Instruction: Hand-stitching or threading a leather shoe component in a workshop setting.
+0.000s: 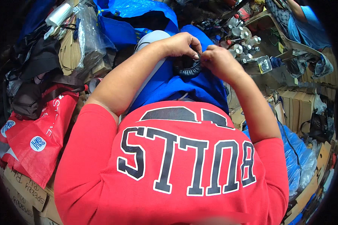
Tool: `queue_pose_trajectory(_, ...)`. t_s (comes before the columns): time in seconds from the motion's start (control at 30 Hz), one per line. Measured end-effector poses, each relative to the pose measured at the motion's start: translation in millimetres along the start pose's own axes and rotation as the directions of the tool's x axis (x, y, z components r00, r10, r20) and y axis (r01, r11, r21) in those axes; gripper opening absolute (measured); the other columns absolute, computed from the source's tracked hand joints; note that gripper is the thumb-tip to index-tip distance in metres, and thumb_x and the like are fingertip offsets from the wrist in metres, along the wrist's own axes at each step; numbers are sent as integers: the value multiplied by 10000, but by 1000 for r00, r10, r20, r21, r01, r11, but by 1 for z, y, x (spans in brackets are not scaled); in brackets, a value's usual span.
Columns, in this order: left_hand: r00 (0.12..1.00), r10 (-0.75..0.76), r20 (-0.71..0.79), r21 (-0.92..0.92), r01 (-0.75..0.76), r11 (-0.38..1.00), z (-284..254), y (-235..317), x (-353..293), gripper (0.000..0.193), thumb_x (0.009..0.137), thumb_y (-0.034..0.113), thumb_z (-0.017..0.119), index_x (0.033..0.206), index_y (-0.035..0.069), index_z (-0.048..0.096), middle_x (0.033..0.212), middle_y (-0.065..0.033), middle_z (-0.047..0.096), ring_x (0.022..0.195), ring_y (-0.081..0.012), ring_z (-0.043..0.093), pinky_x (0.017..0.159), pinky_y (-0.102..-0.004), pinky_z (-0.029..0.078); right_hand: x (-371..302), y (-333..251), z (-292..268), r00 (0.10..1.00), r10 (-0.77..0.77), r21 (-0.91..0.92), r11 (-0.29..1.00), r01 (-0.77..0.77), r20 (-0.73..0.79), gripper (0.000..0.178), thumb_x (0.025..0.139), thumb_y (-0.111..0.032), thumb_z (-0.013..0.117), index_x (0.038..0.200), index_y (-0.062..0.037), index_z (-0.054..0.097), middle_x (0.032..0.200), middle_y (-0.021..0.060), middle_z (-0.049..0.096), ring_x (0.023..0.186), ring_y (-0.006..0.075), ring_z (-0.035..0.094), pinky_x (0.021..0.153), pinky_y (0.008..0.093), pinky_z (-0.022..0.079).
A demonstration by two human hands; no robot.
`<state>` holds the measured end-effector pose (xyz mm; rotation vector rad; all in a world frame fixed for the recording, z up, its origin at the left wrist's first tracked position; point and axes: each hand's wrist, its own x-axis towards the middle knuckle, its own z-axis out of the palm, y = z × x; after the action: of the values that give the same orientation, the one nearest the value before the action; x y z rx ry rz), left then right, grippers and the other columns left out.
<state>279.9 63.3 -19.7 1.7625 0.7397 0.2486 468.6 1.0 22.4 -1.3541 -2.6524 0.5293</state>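
Observation:
A black curved thing with a ribbed, gathered edge [189,72] rests on my lap, over the blue cloth [176,87]; its kind does not show clearly. My left hand [183,45] reaches in from the left and pinches its upper right edge between thumb and fingertips. Right beside it, my right hand [218,60] has its fingers curled together close to the same edge. Whatever those right fingers hold is hidden or too small to name. Both hands nearly touch at the black edge.
Several small bottles [236,48] stand at the upper right, near another person's blue sleeve [314,28]. A blue bag [139,17] lies ahead of me. At left are a red bag [45,131] and cardboard [68,56]; at right, cardboard boxes [296,105] and blue plastic [294,153].

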Motion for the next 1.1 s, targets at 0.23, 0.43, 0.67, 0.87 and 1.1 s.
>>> queue_pose_trajectory(0.23,930,121,-346,378,20,926,14,5,-42,282,713,158,736,960,52,651,900,-112,647,835,-225,623,735,-334,476,-30,21,-3,943,314,636,707,-308,108,148,798,-112,647,697,-20,591,701,18,556,636,188,550,654,326,474)
queue_pose_trajectory(0.43,872,61,-485,479,207,853,-30,4,-122,173,782,71,620,948,29,644,869,-104,643,797,-199,611,749,-305,477,-127,68,-48,912,282,800,-447,400,-299,172,899,-262,571,912,-97,615,625,-47,381,554,81,377,753,287,370)
queue_pose_trajectory(0.67,672,-129,-730,-526,-431,733,-33,25,-101,388,971,348,415,912,47,653,819,-62,627,738,-164,581,765,-298,458,-206,127,-43,709,701,760,502,-412,-78,216,859,-186,625,1028,-56,659,944,-26,627,789,48,520,721,205,403)
queue_pose_trajectory(0.87,883,-46,-466,-866,-445,230,-50,13,-89,442,986,371,343,658,107,477,596,-14,455,560,-121,437,707,-302,407,-213,100,4,742,670,-255,717,-648,-2,303,874,-339,557,736,-78,621,694,116,605,679,248,573,702,369,365)
queue_pose_trajectory(1.1,814,-324,-483,-803,-264,535,-63,-11,-88,351,958,371,439,781,85,535,769,-51,572,666,-166,509,735,-357,437,-258,116,57,757,621,-131,749,-649,-200,367,889,-383,526,672,-91,580,620,82,553,645,244,535,679,347,336)
